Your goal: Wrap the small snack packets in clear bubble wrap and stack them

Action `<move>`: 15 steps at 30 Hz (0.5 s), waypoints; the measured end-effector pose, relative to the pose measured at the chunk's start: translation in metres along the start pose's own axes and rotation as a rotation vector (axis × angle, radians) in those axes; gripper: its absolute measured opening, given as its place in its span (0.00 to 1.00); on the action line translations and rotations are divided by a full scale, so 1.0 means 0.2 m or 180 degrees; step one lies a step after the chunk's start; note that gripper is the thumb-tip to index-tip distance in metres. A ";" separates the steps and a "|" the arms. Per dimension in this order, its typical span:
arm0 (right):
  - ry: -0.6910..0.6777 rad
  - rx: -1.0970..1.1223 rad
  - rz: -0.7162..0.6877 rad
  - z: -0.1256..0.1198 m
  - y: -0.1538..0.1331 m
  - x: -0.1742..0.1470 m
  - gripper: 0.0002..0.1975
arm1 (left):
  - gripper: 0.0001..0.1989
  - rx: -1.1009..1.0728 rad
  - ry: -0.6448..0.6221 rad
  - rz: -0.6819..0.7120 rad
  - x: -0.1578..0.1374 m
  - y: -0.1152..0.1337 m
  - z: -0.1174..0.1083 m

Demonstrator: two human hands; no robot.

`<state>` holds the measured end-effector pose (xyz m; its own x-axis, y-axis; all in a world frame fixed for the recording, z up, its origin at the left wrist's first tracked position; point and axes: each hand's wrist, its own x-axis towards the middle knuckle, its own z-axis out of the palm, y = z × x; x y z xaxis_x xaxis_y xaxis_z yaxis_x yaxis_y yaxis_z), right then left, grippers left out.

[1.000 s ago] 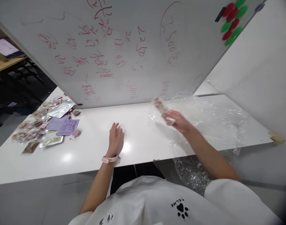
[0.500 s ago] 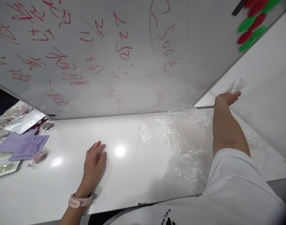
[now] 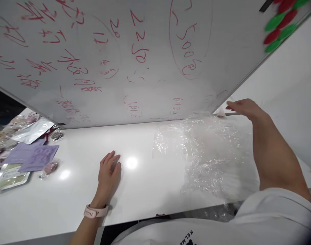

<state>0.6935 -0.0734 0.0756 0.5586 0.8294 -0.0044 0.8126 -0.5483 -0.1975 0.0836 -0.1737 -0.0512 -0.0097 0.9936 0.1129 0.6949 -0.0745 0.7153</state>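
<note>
My left hand (image 3: pixel 108 176) lies on the white tabletop (image 3: pixel 79 200), fingers loosely stretched and holding nothing. A pink watch band (image 3: pixel 95 211) circles that wrist. At the whiteboard's lower right corner, my right hand (image 3: pixel 243 107) reaches out with its fingers pointing left. Just below those fingertips is a small whitish plastic piece (image 3: pixel 220 112), partly hidden by the board; no grip on it shows. Crumpled clear plastic film (image 3: pixel 208 160) spreads over the right part of the table, below my right forearm.
A whiteboard (image 3: pixel 155 88) with red writing stands along the table's back, bearing red and green magnets (image 3: pixel 280 30). Purple packets (image 3: pixel 39 158), a silver pouch (image 3: pixel 34 131), a green-and-white packet (image 3: pixel 10 177) and small wrapped pieces (image 3: pixel 51 167) lie at the left. A white wall (image 3: pixel 293 102) rises at right.
My right hand has swung left from beside the wall to the board's corner; the clear plastic seen by it earlier no longer shows there. My left hand stays on the table. The view has shifted slightly.
</note>
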 end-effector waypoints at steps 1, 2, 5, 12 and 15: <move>-0.0247 0.0042 -0.0049 -0.02 -0.04 -0.07 0.20 | 0.17 -0.0014 0.0001 0.0029 0.00 0.00 0.00; -0.0426 0.0036 -0.0092 -0.01 -0.09 -0.13 0.18 | 0.16 -0.0026 0.0010 0.0054 0.00 0.01 0.00; -0.0266 -0.0231 0.0033 0.03 -0.27 -0.31 0.12 | 0.16 -0.0103 0.0042 0.0098 -0.01 0.02 0.00; 0.2407 0.0359 -0.0958 -0.33 -0.77 -0.67 0.18 | 0.21 -0.0715 -0.0093 0.0033 -0.04 0.02 -0.03; 0.2936 0.0594 -0.1751 -0.52 -1.04 -0.95 0.21 | 0.29 -0.1570 -0.0607 -0.0117 -0.09 0.14 -0.04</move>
<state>0.4355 -0.1285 0.2192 0.0993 0.5141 0.8520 0.9949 -0.0372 -0.0935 0.0965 -0.1941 -0.0275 0.1353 0.9907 -0.0129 0.2752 -0.0251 0.9611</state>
